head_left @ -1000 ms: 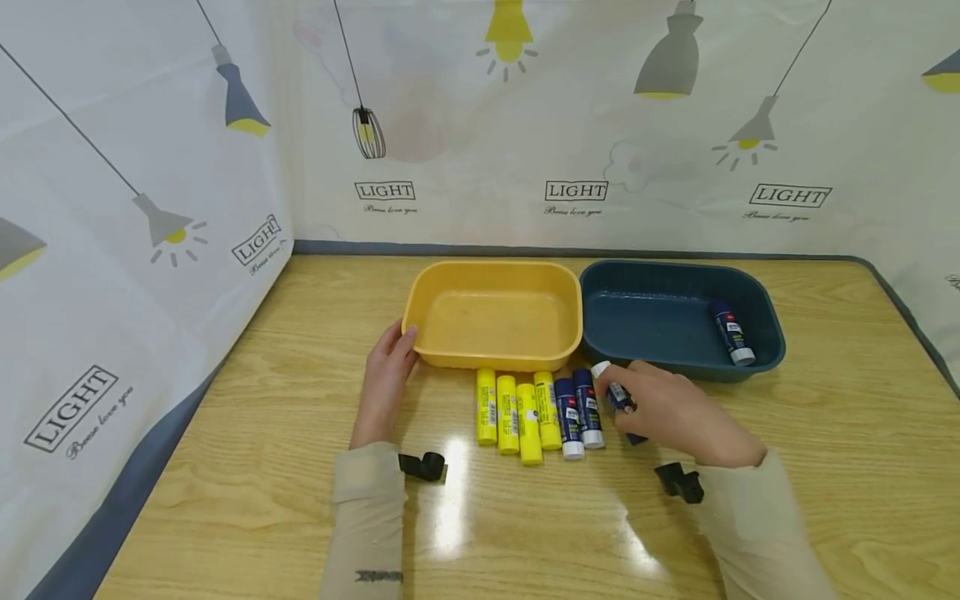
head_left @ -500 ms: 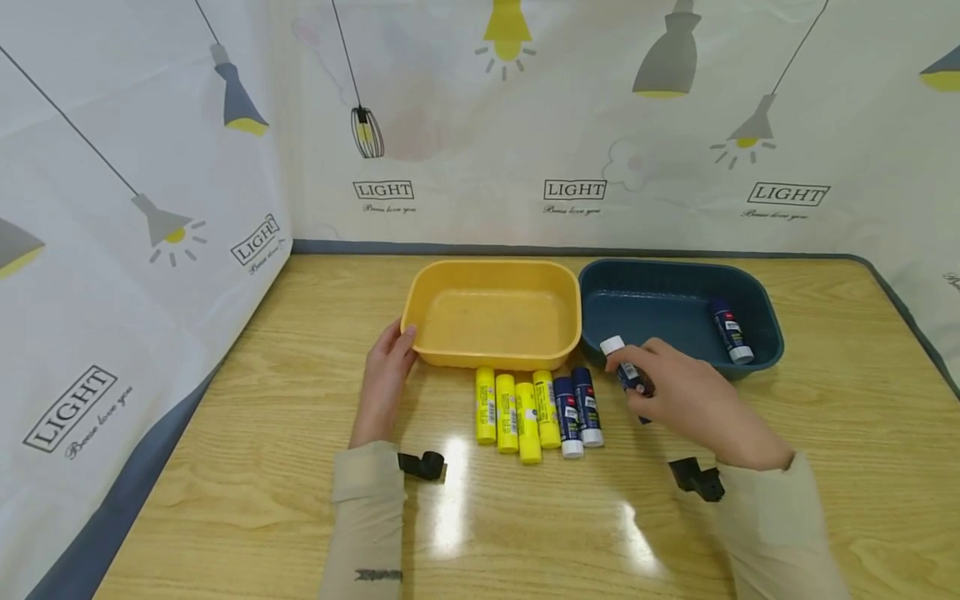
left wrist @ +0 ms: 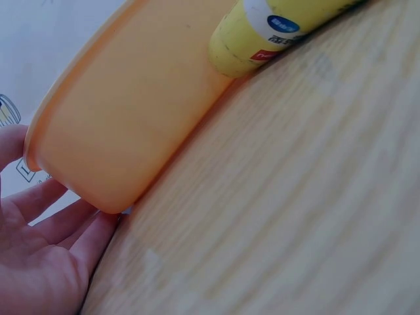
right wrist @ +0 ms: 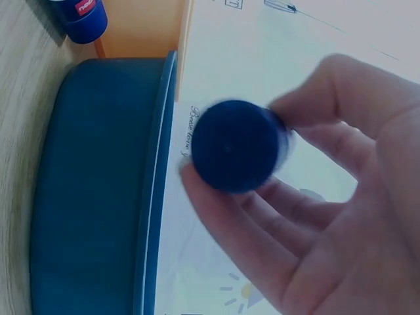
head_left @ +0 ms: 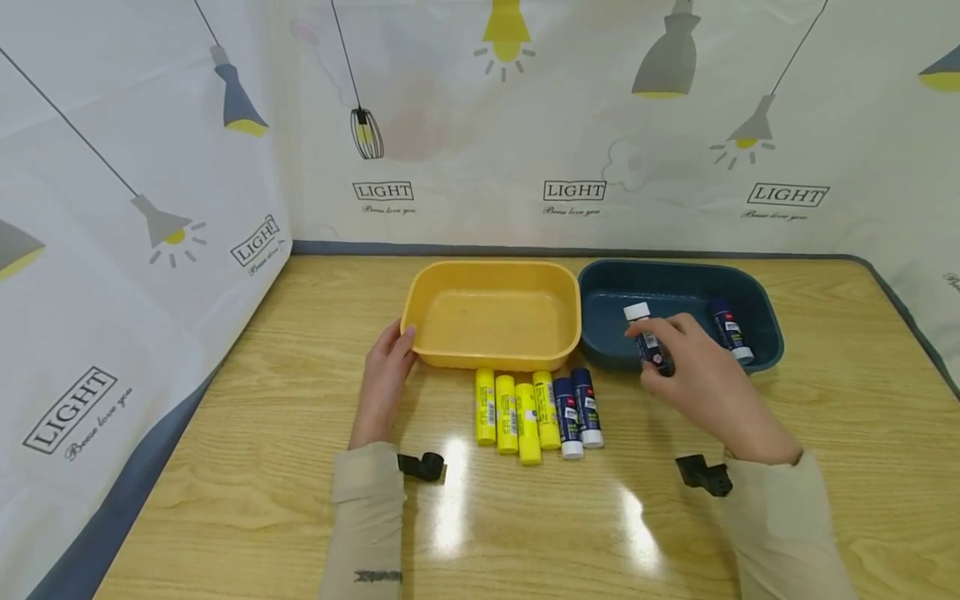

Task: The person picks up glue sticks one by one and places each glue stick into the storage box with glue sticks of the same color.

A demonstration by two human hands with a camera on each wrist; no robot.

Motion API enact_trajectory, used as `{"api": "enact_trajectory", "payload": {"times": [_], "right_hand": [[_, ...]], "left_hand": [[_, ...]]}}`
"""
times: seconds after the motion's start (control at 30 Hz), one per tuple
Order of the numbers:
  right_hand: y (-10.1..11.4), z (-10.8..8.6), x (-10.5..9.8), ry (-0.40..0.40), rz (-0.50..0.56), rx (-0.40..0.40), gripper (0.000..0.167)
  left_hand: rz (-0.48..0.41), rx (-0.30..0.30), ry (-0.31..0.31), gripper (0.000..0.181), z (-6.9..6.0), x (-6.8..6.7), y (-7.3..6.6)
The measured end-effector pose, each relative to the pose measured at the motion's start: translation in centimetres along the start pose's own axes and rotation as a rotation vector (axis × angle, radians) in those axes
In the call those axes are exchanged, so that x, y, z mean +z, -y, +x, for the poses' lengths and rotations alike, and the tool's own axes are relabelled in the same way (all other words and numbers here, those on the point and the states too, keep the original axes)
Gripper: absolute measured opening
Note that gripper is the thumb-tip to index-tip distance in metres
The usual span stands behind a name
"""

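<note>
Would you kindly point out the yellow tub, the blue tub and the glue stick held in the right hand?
Yellow tub (head_left: 491,321): head view, bare inner floor.
Blue tub (right wrist: 98,187): right wrist view, outer wall.
Held glue stick (right wrist: 233,146): right wrist view, dark blue end.

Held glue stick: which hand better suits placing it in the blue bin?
Likely the right hand: it grips the glue stick by the blue bin; the left hand holds the yellow bin.

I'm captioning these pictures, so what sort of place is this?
Likely an indoor tabletop workspace, perhaps staged: lamp-printed sheeting rises behind and beside a wood-grain table, with a yellow tray and a dark blue tray side by side.
</note>
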State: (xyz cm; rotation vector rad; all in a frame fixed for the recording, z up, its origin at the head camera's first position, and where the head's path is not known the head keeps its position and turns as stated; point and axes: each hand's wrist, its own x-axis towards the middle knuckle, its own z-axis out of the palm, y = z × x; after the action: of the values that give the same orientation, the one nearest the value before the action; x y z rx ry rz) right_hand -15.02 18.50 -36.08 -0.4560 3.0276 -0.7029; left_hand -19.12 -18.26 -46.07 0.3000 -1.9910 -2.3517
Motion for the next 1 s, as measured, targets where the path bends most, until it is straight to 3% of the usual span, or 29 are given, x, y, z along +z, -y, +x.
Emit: {"api": "enact_trajectory", "payload": {"times": [0.2, 0.33, 0.63, 1.0], "right_hand": [[-0.6, 0.3, -0.2, -0.142, -0.027, -0.001, 0.043], [-1.2, 0.1, -0.5, -0.195, -0.044, -0.010, 0.044], [-2.7, 0.3, -1.0, -0.230, -0.008, -0.025, 0.045], [-4.8, 1.5, -2.0, -0.215, 0.043, 0.043, 0.046]], "left_hand": [[0.011, 0.017, -0.001, 0.051, 0.1, -0.2, -0.2], [0.019, 0.015, 0.004, 0.051, 0.2, -0.1, -0.2], [0.027, 0.015, -0.006, 0.051, 0.5, 0.0, 0.0], [0.015, 0.000, -0.034, 0.049, 0.3, -0.1, 0.3]]}}
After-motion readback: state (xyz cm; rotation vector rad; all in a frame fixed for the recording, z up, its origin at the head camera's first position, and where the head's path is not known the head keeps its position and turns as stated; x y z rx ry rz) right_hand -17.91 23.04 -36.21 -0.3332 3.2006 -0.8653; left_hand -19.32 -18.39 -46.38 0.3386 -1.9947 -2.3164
